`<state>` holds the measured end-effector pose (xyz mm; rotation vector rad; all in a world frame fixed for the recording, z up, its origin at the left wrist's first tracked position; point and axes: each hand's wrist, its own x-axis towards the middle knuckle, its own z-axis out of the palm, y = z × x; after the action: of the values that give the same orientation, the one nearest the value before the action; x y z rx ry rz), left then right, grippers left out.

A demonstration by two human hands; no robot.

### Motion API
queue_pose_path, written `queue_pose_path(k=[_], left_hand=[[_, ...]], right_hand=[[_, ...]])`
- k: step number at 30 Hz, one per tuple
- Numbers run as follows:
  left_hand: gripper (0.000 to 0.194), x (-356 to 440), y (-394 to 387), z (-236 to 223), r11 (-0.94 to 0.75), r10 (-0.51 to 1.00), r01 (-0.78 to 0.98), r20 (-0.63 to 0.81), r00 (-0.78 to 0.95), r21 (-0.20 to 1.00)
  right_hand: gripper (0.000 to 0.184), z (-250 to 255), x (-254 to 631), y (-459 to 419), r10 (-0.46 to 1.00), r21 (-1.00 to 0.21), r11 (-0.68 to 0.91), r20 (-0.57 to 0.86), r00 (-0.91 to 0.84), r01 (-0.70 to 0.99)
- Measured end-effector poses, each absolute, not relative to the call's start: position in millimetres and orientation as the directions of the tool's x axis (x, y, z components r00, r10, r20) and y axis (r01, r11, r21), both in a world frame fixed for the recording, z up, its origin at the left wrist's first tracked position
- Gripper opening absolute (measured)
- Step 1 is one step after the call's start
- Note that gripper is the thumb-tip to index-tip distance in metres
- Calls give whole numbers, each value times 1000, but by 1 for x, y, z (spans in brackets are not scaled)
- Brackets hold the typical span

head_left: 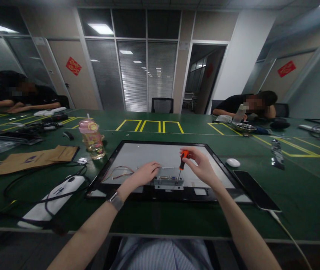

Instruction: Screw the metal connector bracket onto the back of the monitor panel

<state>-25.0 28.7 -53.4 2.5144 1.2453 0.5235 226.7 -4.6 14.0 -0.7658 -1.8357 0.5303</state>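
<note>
A screwdriver (184, 157) with an orange and black handle stands almost upright in my right hand (200, 165), pinched near its top. Its thin shaft runs down to the right part of a grey metal bracket (169, 183) that has connectors along it. My left hand (145, 173) is closed at the bracket's left end, its fingertips curled over and partly hidden. Beneath both hands lies a large flat display panel (128, 152) with a black frame and a pale grey back. Thin coloured wires (119, 170) lie on the panel to the left.
Left of the panel are a white power strip (55, 198) with black cables, brown paper packaging (36, 159) and a pink-lidded drink bottle (92, 138). On the right lie a white mouse (233, 162) and a phone (257, 190) on a cable. Other people sit across the green table (148, 219).
</note>
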Motion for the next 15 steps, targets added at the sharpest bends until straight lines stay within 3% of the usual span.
queue_pose_path(k=[5, 11, 15], left_hand=[[37, -25, 30, -55, -587, 804, 698, 196, 561, 409], [37, -26, 30, -56, -585, 805, 697, 193, 561, 414], [37, -26, 29, -54, -598, 796, 691, 200, 571, 407]], right_hand=[[29, 19, 226, -10, 721, -702, 679, 581, -377, 216], [23, 20, 225, -7, 736, -661, 676, 628, -252, 325], [34, 16, 225, -6, 739, -676, 673, 619, -266, 299]])
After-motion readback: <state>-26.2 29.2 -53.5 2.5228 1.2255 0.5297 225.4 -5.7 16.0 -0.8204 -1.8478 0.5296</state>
